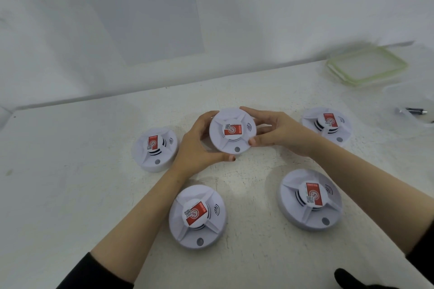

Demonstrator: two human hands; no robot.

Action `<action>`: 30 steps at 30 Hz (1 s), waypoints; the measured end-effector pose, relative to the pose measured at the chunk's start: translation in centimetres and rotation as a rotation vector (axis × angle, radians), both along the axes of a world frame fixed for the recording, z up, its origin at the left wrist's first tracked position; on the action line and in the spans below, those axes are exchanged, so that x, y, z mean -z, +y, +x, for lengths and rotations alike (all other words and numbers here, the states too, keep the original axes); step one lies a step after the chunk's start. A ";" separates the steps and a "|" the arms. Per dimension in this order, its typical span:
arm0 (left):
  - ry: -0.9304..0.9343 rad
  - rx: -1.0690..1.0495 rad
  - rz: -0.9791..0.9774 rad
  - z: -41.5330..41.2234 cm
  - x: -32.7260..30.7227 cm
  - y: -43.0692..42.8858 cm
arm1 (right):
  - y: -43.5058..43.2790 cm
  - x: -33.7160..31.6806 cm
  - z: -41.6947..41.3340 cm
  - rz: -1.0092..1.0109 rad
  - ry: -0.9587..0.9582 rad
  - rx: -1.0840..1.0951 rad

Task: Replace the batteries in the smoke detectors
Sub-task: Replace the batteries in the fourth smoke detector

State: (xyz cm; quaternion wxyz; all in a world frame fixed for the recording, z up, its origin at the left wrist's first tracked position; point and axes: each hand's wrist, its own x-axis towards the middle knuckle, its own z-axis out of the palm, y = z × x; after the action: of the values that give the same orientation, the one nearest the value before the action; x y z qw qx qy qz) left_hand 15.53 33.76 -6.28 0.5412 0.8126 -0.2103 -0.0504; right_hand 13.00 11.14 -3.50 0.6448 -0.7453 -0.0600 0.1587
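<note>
- From my remote seat I see the left hand (199, 145) curled round the 9 o'clock side of a white round plastic smoke detector with a red label (232, 131). Its fingers wrap the far-left rim and its thumb presses the rim at about 6 o'clock.
- The right hand (281, 134) grips the same detector from the 3 o'clock side. Its fingers are hooked over the rim near 12 to 1 o'clock and its thumb is pinching the edge at about 4 o'clock.
- Both hands are closed on that unit and neither is spread flat. The detector sits between them, label side up.
- I cannot tell whether it rests on the speckled white counter (70, 171) or is lifted just off it.
- Four matching detectors lie face-up on the counter around the held one, each apart from the hands:
  - the far-left detector (155, 149) at 8 o'clock, just beside the left wrist
  - the far-right detector (327, 124) at 3 o'clock, beyond the right hand
  - the near-left detector (197, 216) at 7 o'clock, under the left forearm's line
  - the near-right detector (310, 199) at 4 o'clock
- At 2 o'clock, well apart, lie stacked clear lids with green rims (367, 67).
- Farther out at 3 o'clock a clear plastic tub (399, 101) holds dark slim cylinders (413, 110), too blurred for me to identify.
- A printed paper sheet (145, 19) hangs on the wall at 11 o'clock.
</note>
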 end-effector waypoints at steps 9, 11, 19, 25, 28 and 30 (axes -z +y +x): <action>0.022 0.009 0.017 0.0 0.0 0.0 | -0.3 -0.2 -0.3 -0.040 -0.013 -0.001; 0.014 0.014 0.032 0.0 0.0 0.0 | -0.4 -0.2 -0.4 -0.058 -0.019 -0.010; -0.125 0.057 0.184 0.0 -0.3 -0.2 | -0.7 -0.1 -1.1 -0.164 -0.065 0.008; -0.125 0.065 0.262 0.1 -0.2 -0.4 | -0.7 0.0 -1.1 -0.368 -0.137 -0.008; -0.096 0.081 0.295 0.1 -0.5 -0.4 | -0.6 -0.6 -1.1 -0.397 -0.132 -0.038; -0.054 0.098 0.325 0.1 -0.9 -0.3 | -0.4 -1.0 -1.0 -0.407 -0.122 -0.072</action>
State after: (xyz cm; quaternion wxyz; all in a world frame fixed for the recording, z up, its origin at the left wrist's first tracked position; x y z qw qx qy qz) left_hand 15.64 33.49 -5.35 0.3938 0.8792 -0.2533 -0.0884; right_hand 11.97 10.75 -2.52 0.4702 -0.8657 -0.0921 0.1450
